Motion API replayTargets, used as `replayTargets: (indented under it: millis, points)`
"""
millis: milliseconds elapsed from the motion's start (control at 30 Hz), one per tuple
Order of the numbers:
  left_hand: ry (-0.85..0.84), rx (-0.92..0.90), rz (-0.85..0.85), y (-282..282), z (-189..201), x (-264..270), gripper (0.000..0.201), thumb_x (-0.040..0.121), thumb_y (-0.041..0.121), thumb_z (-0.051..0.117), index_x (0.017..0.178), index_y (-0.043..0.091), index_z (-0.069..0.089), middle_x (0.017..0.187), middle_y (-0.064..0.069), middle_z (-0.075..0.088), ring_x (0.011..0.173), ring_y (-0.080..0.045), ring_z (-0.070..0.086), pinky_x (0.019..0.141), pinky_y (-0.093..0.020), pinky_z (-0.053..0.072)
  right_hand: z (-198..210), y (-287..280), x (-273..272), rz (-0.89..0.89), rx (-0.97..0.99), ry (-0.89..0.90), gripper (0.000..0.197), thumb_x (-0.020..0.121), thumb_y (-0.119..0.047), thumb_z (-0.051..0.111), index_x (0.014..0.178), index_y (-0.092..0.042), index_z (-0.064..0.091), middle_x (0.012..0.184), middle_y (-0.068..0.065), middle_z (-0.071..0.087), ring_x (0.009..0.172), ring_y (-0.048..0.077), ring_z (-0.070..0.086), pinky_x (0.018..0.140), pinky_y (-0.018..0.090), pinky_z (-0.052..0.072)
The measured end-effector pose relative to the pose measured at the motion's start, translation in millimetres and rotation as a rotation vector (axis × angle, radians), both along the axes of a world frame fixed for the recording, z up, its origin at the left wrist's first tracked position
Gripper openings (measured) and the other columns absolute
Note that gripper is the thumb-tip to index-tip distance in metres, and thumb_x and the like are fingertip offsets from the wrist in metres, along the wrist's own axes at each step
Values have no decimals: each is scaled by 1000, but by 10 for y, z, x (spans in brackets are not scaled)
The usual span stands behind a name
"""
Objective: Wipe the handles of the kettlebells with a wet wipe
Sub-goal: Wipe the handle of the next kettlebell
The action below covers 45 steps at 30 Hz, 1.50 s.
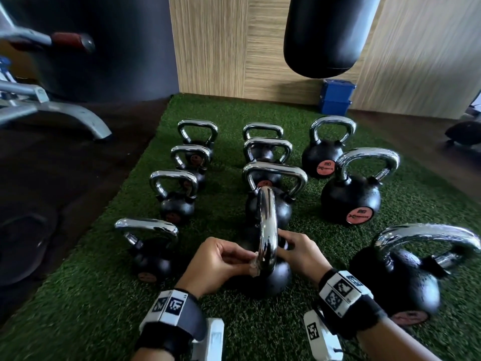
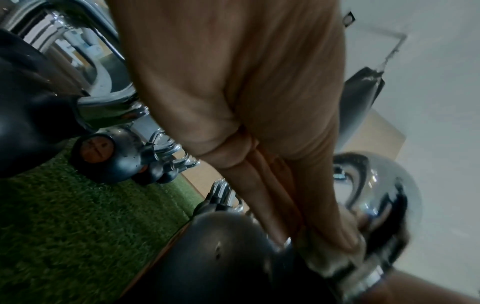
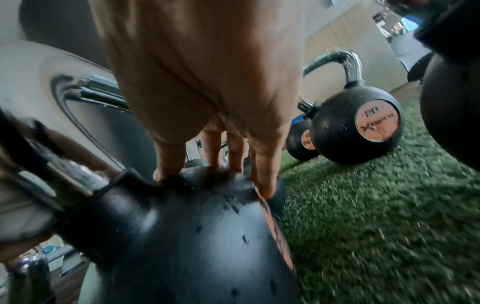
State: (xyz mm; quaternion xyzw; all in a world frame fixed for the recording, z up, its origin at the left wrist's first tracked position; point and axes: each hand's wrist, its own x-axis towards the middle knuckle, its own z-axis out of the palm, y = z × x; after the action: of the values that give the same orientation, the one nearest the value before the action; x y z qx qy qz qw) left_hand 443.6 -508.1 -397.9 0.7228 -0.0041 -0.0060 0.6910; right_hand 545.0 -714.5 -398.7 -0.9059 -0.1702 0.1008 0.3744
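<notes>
Ahead of me a black punching bag (image 1: 329, 35) hangs above a blue box (image 1: 335, 96) (against the wood-panel wall (image 1: 210, 45)); green turf (image 1: 260, 329) underfoot.

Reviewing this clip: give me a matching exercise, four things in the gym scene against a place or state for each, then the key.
Things
1. wet wipe
2. right hand
3. punching bag
4. blue box

Places or states
A. hanging above the far edge of the turf
B. on the floor by the wooden wall
C. pinched by the left hand against the handle
D. fingertips on the black kettlebell body

Pairs: 1-C, 2-D, 3-A, 4-B
</notes>
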Motion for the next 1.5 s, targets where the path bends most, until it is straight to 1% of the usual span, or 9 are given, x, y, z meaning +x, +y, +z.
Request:
replayTargets:
  millis: [200,500,833,933,1000,1067,1167,1300,1500]
  points:
    - [-90,-144,82,200,209,140,27,65,14,86,91,17,84,95,-11,80,86,-15,76,78,-23,60,454,-23,-134,-152,178,-365,26,78,-25,84,104,-30,79,97,-11,75,81,4,67,70,6,46]
    - [-164,-462,69,43,736,391,9,65,24,79,73,21,81,79,-4,79,72,-10,76,66,-21,60,1139,154,-392,136,414,-395,37,72,-25,88,108,-23,79,102,-11,76,93,0,71,88,20,55]
    - [-169,-48,113,-41,700,416,36,82,59,69,89,26,83,86,1,79,70,-7,69,69,-17,57,1053,48,-363,-2,421,-424,18,75,-25,87,93,-24,82,86,-14,77,76,0,72,71,15,55]
    - [-116,175,236,128,510,397,14,91,36,74,102,45,76,91,9,77,84,-13,73,69,-21,54,979,-28,-251,-53,440,-357,11,79,-28,82,89,-25,81,81,-12,77,72,4,72,69,27,58]
    - [8,446,77,297,249,353,67,79,22,87,130,52,56,125,13,68,120,-16,64,95,-28,51,894,-79,-140,-111,453,-279,9,80,-31,80,88,-26,80,78,-10,77,71,8,73,73,40,62]
    - [109,647,-188,305,21,298,132,57,37,98,160,42,15,159,10,34,148,-11,32,120,-30,31,768,-117,-8,-165,433,-210,6,81,-33,79,84,-28,77,75,-11,76,67,4,70,76,43,62]
    - [85,728,-218,-43,-261,279,172,37,70,94,157,37,-24,169,11,-10,157,-11,-11,129,-38,4,560,-99,172,-218,388,-143,9,81,-32,79,82,-24,75,75,-9,76,72,6,71,81,45,60]
    - [-176,770,167,-377,-486,338,137,54,75,84,161,17,21,163,-1,26,154,-16,16,128,-28,12,316,9,330,-278,348,-117,21,74,-36,84,81,-20,72,78,-6,76,75,11,73,79,41,61]
    - [-372,759,122,-222,-552,454,104,62,68,84,149,30,41,148,8,46,144,-13,39,118,-39,37,16,162,484,-317,437,-30,11,69,-35,84,76,-38,77,72,-3,76,72,19,75,77,44,62]
